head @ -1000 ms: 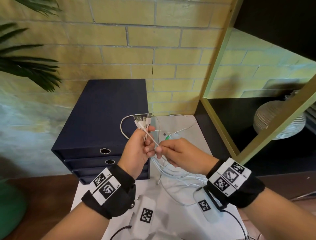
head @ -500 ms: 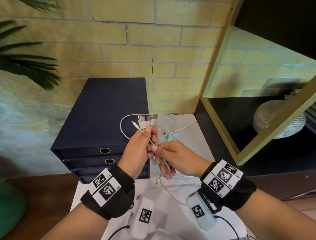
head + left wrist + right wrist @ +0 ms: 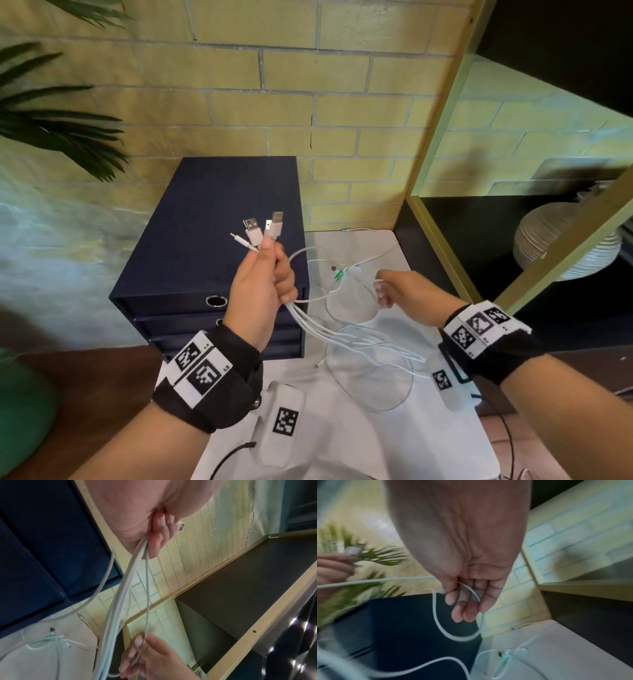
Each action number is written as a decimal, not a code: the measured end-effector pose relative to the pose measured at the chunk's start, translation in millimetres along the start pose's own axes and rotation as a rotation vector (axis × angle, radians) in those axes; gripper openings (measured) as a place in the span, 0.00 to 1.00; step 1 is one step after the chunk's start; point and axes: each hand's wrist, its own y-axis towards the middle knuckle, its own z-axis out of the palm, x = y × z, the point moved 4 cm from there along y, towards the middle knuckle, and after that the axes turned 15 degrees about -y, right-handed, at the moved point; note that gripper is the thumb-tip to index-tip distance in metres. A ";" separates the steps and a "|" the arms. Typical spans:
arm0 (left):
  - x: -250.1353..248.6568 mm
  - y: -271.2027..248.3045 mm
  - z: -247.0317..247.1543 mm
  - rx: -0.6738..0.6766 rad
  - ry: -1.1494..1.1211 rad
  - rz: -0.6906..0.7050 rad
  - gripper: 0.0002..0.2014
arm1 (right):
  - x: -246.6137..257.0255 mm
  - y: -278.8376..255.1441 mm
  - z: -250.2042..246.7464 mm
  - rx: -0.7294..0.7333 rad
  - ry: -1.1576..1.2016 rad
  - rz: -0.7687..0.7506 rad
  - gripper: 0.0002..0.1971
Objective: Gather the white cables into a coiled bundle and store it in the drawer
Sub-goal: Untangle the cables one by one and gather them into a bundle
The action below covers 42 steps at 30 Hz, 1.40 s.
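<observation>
My left hand [image 3: 265, 274] grips several white cables [image 3: 329, 334] in a fist, raised above the white table [image 3: 428, 445]; their USB plugs [image 3: 265, 228] stick up out of it. Below the fist the cables [image 3: 120, 601] hang down and loop over the table. My right hand [image 3: 394, 289], off to the right, pinches one white cable [image 3: 436, 615] between thumb and fingers, drawn out sideways from the bundle. A green-tipped connector [image 3: 339, 275] lies on the table between the hands. The dark blue drawer unit [image 3: 212, 240] stands at the left, its drawers closed.
A gold-framed black shelf [image 3: 445, 171] rises at the right with a ribbed white bowl [image 3: 561, 236] on it. Behind is a yellow brick wall [image 3: 308, 102]. Palm leaves [image 3: 61, 130] hang at the left. Tagged white devices [image 3: 284, 421] dangle under my wrists.
My left hand has lifted the cable ends higher. My right hand has slid rightward away from it, drawing one cable out. The loops on the table have spread wider.
</observation>
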 end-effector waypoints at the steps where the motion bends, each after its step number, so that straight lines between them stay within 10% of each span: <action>1: -2.9 1.2 -1.6 -0.005 0.010 0.014 0.17 | -12.8 1.7 -2.9 -0.013 0.032 0.056 0.15; 11: -22.4 4.1 -19.3 -0.058 0.110 0.113 0.17 | -54.1 1.7 -52.8 -0.360 0.411 0.214 0.09; 17: -20.2 4.2 -22.5 -0.097 0.194 0.101 0.15 | 12.1 -15.9 -103.6 -0.664 0.521 0.022 0.06; 23: -18.6 -7.2 5.0 0.037 0.280 0.111 0.11 | 88.4 -29.4 -91.3 -0.386 -0.040 -0.266 0.07; 30: -2.9 -13.7 20.8 0.220 0.411 0.128 0.16 | 110.2 -33.1 -77.7 -0.357 0.074 -0.330 0.05; 42: -13.0 -14.2 2.6 -0.038 0.242 0.221 0.11 | 24.0 -29.7 -65.0 -0.386 -0.006 -0.138 0.09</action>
